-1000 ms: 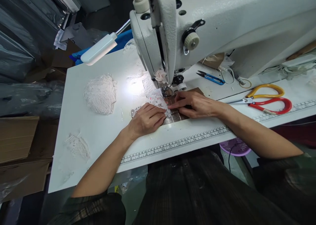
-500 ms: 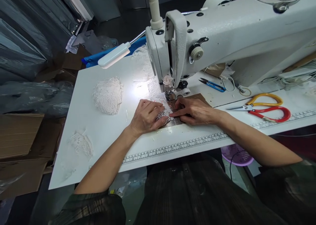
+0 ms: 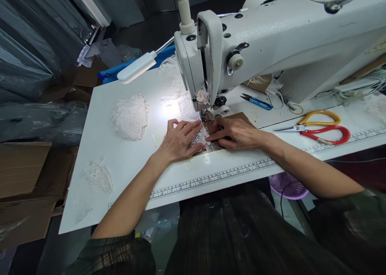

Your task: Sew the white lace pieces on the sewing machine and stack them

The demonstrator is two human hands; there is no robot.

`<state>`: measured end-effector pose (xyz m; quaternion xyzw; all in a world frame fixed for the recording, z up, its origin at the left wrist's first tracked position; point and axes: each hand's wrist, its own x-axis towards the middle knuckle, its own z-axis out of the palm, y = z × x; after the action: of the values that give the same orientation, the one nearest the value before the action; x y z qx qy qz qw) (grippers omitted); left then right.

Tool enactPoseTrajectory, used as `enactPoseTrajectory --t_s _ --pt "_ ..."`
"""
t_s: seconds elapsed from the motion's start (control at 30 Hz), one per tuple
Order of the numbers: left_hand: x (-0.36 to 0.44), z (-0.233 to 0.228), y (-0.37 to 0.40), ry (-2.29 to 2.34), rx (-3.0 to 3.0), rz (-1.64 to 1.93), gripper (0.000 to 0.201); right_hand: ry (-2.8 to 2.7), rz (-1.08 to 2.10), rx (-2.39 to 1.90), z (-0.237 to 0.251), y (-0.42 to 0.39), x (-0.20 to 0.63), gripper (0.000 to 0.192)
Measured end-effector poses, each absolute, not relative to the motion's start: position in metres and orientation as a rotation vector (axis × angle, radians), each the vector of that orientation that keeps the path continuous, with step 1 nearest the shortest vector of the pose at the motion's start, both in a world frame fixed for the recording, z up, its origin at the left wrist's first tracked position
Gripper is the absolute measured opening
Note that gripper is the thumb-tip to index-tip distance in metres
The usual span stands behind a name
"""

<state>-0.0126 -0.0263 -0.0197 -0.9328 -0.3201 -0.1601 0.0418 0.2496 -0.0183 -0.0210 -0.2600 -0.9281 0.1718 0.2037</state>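
Under the needle area of the white sewing machine (image 3: 188, 66) lies a piece of white lace (image 3: 201, 137). My left hand (image 3: 180, 140) rests flat on it with fingers spread, their tips close to the presser foot (image 3: 206, 115). From the other side, my right hand (image 3: 233, 133) touches the right edge of the lace with an outstretched index finger. Its thumb sits apart below and its other fingers are curled, with nothing visible gripped. Part of the lace is hidden beneath my left hand. A brown sheet (image 3: 243, 117) lies behind my right hand.
A bundled lace pile (image 3: 130, 117) and a smaller lace piece (image 3: 99, 177) lie at left; more lace (image 3: 173, 76) is behind. Blue thread snips (image 3: 257, 102) and red-and-yellow scissors (image 3: 319, 127) lie at right. A lit lamp (image 3: 137, 68) hangs over the table. A printed ruler (image 3: 208, 179) follows the front edge.
My left hand has slid slightly forward over the lace, its fingertips now nearer the presser foot. The right hand keeps its place at the lace edge. The whole view has shifted a little.
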Motion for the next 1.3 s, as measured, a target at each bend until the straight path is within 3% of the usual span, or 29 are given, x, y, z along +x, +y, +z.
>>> enactPoseTrajectory --t_s 0.3,1.3 --pt "0.000 -0.014 -0.032 -1.136 -2.767 -0.384 0.038 -2.568 0.424 -0.725 -0.023 -0.018 0.247 0.040" --pt "-0.014 -0.018 -0.005 -1.076 -2.966 -0.440 0.043 -2.495 0.427 -0.943 -0.025 -0.021 0.238 0.036"
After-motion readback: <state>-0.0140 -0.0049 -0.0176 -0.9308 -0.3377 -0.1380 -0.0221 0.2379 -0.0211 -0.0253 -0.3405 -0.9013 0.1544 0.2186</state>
